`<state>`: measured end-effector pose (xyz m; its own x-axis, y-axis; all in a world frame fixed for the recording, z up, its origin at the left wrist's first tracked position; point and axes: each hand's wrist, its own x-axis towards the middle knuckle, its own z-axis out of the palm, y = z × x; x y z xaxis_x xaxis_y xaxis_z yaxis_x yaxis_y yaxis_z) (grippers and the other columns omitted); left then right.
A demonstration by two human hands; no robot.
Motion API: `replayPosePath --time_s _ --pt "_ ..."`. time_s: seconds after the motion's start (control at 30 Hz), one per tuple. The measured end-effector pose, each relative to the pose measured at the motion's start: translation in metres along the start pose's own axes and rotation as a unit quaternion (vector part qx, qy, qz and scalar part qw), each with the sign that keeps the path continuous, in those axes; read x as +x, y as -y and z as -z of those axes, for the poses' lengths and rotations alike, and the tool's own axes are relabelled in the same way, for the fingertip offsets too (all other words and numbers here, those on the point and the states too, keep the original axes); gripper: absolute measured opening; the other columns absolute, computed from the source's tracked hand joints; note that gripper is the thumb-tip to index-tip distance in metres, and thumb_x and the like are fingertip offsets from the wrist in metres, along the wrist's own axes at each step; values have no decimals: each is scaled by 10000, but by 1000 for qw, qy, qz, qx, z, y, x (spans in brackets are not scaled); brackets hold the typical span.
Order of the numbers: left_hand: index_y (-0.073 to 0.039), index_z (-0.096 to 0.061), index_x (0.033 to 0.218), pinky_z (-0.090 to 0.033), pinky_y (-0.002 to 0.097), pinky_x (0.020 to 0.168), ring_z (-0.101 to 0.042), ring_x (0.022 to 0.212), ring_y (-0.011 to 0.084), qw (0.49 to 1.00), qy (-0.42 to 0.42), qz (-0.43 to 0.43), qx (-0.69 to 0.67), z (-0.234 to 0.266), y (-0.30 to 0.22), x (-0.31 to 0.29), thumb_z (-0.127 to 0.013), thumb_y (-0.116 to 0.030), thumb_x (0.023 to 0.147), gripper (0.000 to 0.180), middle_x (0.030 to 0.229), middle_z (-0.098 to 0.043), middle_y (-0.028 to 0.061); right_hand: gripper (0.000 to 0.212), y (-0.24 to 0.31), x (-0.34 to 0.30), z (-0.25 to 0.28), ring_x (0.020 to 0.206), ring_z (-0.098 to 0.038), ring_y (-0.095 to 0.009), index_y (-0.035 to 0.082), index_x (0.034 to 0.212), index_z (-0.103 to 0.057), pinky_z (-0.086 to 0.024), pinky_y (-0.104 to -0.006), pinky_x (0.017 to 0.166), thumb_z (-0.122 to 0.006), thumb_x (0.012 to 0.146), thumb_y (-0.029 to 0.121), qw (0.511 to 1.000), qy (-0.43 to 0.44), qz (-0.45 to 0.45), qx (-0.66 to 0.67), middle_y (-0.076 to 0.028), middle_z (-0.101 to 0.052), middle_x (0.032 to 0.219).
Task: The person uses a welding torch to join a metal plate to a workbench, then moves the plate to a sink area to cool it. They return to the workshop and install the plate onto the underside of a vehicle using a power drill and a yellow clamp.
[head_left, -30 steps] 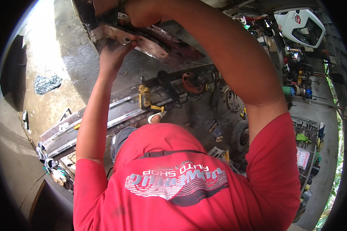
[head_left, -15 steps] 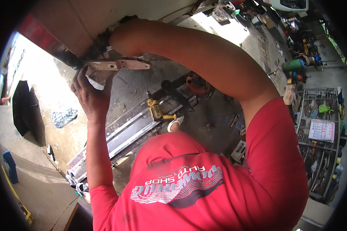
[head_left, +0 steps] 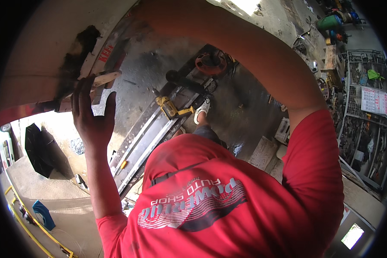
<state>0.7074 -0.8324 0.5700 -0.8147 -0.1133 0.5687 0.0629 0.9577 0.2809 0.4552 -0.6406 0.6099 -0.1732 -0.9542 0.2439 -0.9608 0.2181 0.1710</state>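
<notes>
My left hand is raised at the left, its fingers stretched upward and its thumb well apart from them. The fingertips touch a pale, worn metal bracket beside the lower edge of a light vehicle body panel. A dark patch marks that panel. Across the top reaches my right forearm, running to the panel's upper edge. The fingers of the right hand are hidden there, so what they hold does not show. Below the hands, a yellow cordless drill lies on long metal rails.
Beyond the drill lie a dark tool and a round reddish part. A wire rack with a green cloth and printed sheet stands at right. At left are an open black umbrella-like object and a yellow rail.
The view has shifted, showing more of the body panel. My left thumb has come away from the bracket, while the fingertips stay against it. My right hand has moved toward the top edge.
</notes>
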Motion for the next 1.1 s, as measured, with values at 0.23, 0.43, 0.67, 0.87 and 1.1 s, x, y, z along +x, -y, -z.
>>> replayPosePath --time_s 0.23,0.43,0.67,0.87,1.1 --pt "-27 -620 1405 -477 508 1101 -609 1266 411 990 142 20 -12 -37 -36 -6 -807 -184 898 562 1349 -652 207 187 -4 -106 -52 1078 -684 -240 148 1049 -747 -568 -400 923 -662 891 199 998 4 -24 56 -55 -691 1053" --pt "-11 -679 1263 -545 472 983 -660 1151 390 937 342 13 -65 -68 -64 -9 -830 -200 841 487 1216 -707 196 126 86 -140 -90 1004 -672 -242 148 885 -698 -537 -409 878 -625 908 247 972 30 -32 232 -32 -679 897" --pt "-40 -704 885 -550 478 747 -693 831 380 892 441 96 -1 -71 -64 -57 -693 -134 930 105 847 -707 164 156 167 -152 -144 1015 -666 -274 99 1012 -718 -561 -426 888 -641 886 152 881 -55 -113 455 -59 -668 969" --pt "-30 -771 967 -568 429 730 -738 810 370 891 437 123 -7 -53 -59 -57 -700 -181 968 167 866 -740 178 461 147 -194 -169 1182 -618 -406 64 1328 -618 -514 -499 1009 -772 904 159 774 -116 -407 471 -187 -626 1299" --pt "-40 -780 998 -562 354 730 -741 775 288 917 274 284 -57 -24 -80 -24 -722 -140 962 121 862 -748 141 629 136 -237 -202 1105 -733 -243 19 1476 -549 -602 -356 895 -780 951 279 446 185 -438 759 -182 -696 1273"
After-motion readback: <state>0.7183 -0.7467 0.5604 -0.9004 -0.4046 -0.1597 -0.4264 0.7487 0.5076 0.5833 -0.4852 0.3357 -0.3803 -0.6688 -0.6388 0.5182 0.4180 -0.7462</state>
